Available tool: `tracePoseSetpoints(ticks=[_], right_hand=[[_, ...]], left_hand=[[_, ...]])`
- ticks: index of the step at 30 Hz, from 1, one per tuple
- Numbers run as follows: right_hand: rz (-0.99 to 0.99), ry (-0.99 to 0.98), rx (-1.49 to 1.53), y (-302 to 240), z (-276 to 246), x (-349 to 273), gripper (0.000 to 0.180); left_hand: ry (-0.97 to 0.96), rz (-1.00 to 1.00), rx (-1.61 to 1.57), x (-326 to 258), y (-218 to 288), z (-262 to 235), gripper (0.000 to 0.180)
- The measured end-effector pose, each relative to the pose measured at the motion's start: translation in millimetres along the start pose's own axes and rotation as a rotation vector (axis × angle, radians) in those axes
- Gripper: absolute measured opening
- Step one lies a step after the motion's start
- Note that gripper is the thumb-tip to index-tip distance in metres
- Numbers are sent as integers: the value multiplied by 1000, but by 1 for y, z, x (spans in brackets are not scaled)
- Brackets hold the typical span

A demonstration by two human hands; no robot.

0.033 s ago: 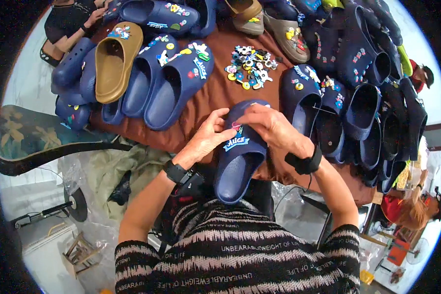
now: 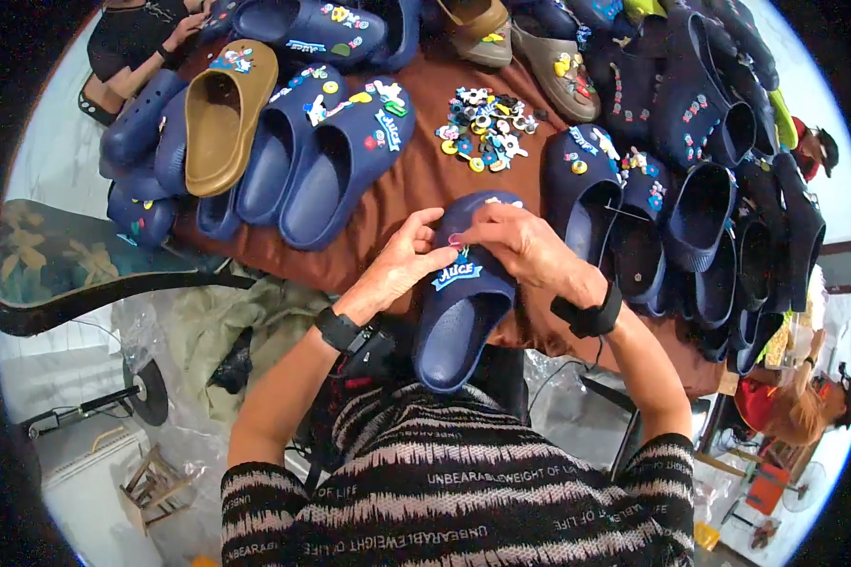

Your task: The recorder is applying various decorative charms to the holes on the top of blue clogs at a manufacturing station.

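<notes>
A dark navy clog [image 2: 456,345] lies at the table's near edge, its heel toward me. A blue-and-white lettered charm [image 2: 457,275] sits on its upper. My left hand [image 2: 402,263] grips the clog's left side, its thumb on the upper beside the charm. From the right, my right hand [image 2: 520,241] bends over the toe, thumb and forefinger pinched at a small pink ring-shaped piece [image 2: 456,240]. A bit of green and white shows just below that piece. The right fingers hide part of the toe, where another white charm [image 2: 501,200] peeks out.
Beyond the clog, a pile of loose charms [image 2: 485,130] rests on the brown tablecloth [image 2: 402,180]. Decorated navy clogs [image 2: 345,161] and a tan clog [image 2: 229,123] stand at left; more navy clogs [image 2: 700,213] crowd the right. Other people [image 2: 790,402] are at the edges.
</notes>
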State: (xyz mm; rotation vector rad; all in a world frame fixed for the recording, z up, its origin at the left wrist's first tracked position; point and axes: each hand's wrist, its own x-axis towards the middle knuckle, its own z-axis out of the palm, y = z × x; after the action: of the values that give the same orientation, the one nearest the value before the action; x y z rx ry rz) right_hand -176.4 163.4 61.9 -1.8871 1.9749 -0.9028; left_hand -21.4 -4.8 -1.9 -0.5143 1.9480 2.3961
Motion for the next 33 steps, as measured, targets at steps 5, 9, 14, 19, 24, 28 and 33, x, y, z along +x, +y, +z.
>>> tracePoseSetpoints(ticks=[5,9,14,19,24,28,33], right_hand=[[25,-59,-49,-4,-3,-4,36],[16,-60,-74,-1,2,-5,35],[-6,29,-106,-2,10,-7,32],[-41,-75,-126,2,9,-8,35],[-33,-13,-30,7,13,-10,36],[173,269,227,6,0,-25,31],[450,550,164,-10,-10,-48,20]], left_hand=[[-11,-27,-42,1,-3,-7,59],[-1,-20,14,8,-11,-4,56],[59,31,33,13,-9,4,57],[111,-10,75,14,-9,9,58],[121,-41,224,15,-12,6,58],[52,-17,71,11,-3,6,68],[108,-40,128,3,6,15,80]])
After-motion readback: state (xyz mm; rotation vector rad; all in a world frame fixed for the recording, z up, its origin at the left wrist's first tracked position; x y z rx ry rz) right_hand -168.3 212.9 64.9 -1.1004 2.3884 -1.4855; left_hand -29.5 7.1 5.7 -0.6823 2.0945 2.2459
